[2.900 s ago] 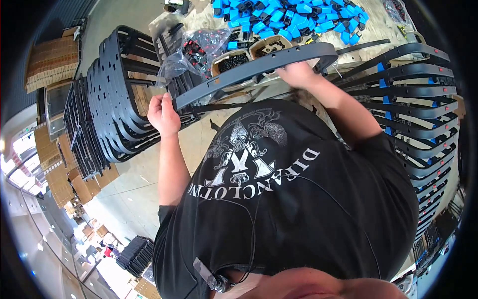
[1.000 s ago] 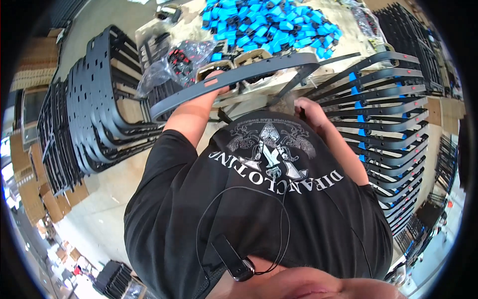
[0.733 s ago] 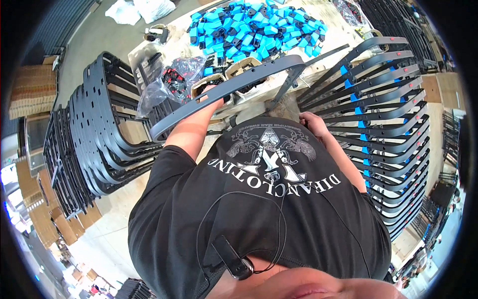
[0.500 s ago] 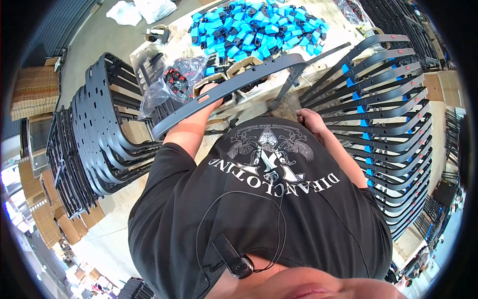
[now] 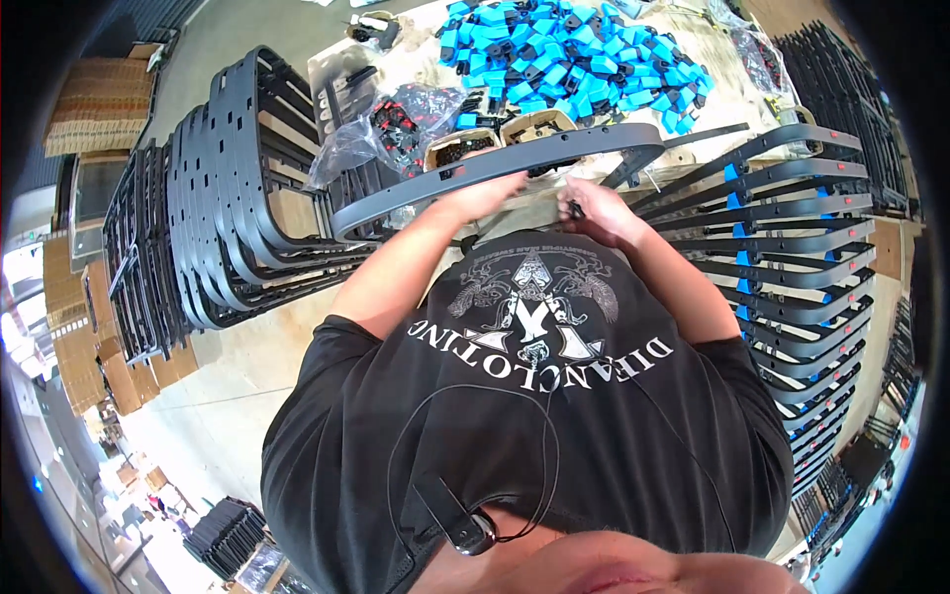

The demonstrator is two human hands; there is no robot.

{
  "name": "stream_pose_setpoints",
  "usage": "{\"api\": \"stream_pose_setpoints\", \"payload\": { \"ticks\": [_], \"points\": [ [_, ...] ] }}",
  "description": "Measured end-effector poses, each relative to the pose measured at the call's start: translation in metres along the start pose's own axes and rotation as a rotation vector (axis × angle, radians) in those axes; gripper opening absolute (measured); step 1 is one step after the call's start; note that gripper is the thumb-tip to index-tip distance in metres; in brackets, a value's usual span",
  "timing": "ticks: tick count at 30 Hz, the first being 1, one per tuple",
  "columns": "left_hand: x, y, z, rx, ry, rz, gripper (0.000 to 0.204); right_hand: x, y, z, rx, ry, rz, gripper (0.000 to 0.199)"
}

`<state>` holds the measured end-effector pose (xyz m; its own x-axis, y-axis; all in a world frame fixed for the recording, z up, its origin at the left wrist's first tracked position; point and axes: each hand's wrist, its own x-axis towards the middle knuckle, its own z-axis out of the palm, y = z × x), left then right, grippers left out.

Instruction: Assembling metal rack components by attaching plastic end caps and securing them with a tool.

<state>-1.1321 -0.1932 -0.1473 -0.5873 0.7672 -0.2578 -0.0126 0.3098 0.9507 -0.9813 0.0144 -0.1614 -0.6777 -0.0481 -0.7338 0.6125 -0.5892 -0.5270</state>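
A dark grey curved frame (image 5: 416,188) with rounded ends and slots along its face stands on edge across the workbench in front of me. My left hand (image 5: 493,196) is close behind the near side of its rail, fingers toward the middle; the fingertips are smeared, so I cannot make out anything in them. My right hand (image 5: 604,211) is curled right of it, with a small black part (image 5: 576,209) between thumb and fingers. Just beyond the rail sit two open cardboard boxes, one (image 5: 457,146) with small dark pieces, the other (image 5: 534,127) beside it.
Blue and black plastic parts (image 5: 584,59) are heaped at the back of the bench. A clear plastic bag (image 5: 346,153) lies near red and black pieces (image 5: 396,124). Similar frames are stacked at left (image 5: 213,198) and right (image 5: 807,262). Cardboard stacks (image 5: 99,109) stand farther left.
My left hand has come back from the box toward the middle. My right hand has risen slightly and now shows a small black part. The whole view has shifted, with bench things farther right.
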Motion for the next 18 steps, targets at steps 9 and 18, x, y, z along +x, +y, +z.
{"api": "stream_pose_setpoints", "payload": {
  "ticks": [9,18],
  "points": [
    [-0.014,0.007,-0.017,0.731,0.366,0.464,0.018,0.014,-0.018,0.020,-0.016,-0.379,0.054,0.036],
    [0.033,-0.080,-0.109,0.482,1.008,-0.227,0.035,-0.003,-0.005,-0.018,-0.230,-0.086,0.057,0.048]
  ]
}}
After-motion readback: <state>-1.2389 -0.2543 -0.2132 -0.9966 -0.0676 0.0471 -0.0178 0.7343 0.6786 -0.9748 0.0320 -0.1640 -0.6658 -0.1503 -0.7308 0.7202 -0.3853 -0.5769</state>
